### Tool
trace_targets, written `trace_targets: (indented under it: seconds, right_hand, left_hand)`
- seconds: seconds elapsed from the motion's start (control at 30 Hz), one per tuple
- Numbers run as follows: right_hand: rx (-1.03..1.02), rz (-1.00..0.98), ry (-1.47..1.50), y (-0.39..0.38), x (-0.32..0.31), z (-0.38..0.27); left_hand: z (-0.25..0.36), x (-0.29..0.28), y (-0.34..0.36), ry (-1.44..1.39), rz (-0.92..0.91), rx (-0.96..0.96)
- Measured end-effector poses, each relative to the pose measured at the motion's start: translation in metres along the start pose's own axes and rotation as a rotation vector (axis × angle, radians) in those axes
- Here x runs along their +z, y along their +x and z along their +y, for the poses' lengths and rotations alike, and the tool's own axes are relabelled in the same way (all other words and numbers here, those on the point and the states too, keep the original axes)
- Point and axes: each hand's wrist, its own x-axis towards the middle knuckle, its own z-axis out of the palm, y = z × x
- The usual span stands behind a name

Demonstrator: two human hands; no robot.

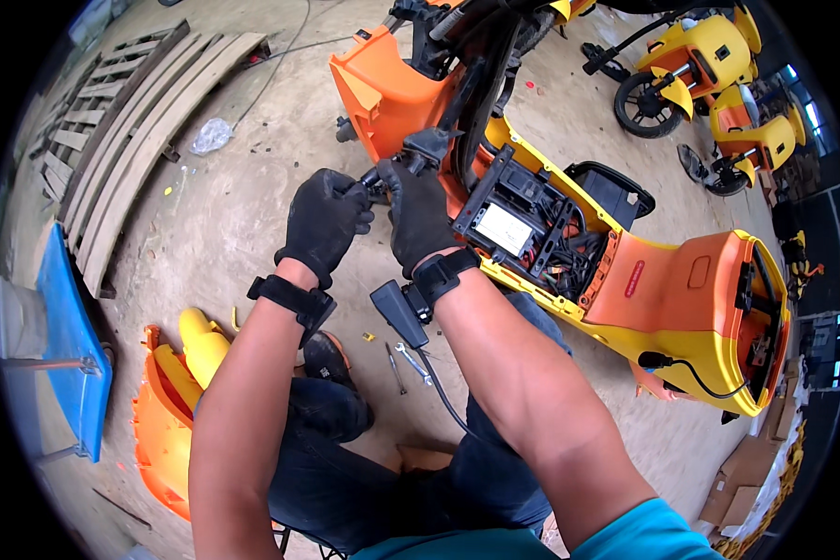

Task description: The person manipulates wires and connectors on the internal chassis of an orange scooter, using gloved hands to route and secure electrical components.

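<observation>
Both my hands wear black gloves and work close together beside a partly stripped orange and yellow scooter [644,275]. My left hand [325,222] has its fingers curled in toward a short dark cylindrical part [372,176] between the hands. Closed around the same spot from the other side is my right hand [420,217], thumb pointing up. A black angular fitting [427,147] sits just beyond the right hand, in front of the orange front panel [378,89]. The gloves hide most of what the fingers grip. Each wrist carries a black strap.
The scooter's uncovered compartment [523,224] shows wiring and a white-labelled box. A wrench [413,362] and a thin metal tool [395,369] lie on the floor. Orange and yellow panels [173,411] rest at left, near a blue board [70,345] and wooden pallet [149,121]. Other scooters [709,56] stand far right.
</observation>
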Motion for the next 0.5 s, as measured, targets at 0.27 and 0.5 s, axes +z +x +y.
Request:
trace_targets:
  seconds: [0.27,0.5]
  right_hand:
    - [-0.045,0.078,-0.089,-0.006,0.006,-0.008]
    - [-0.086,0.098,-0.055,-0.006,0.010,-0.006]
  left_hand:
    - [0.000,0.000,0.000,0.039,-0.028,0.002]
    - [0.000,-0.006,0.004,0.056,-0.066,0.025]
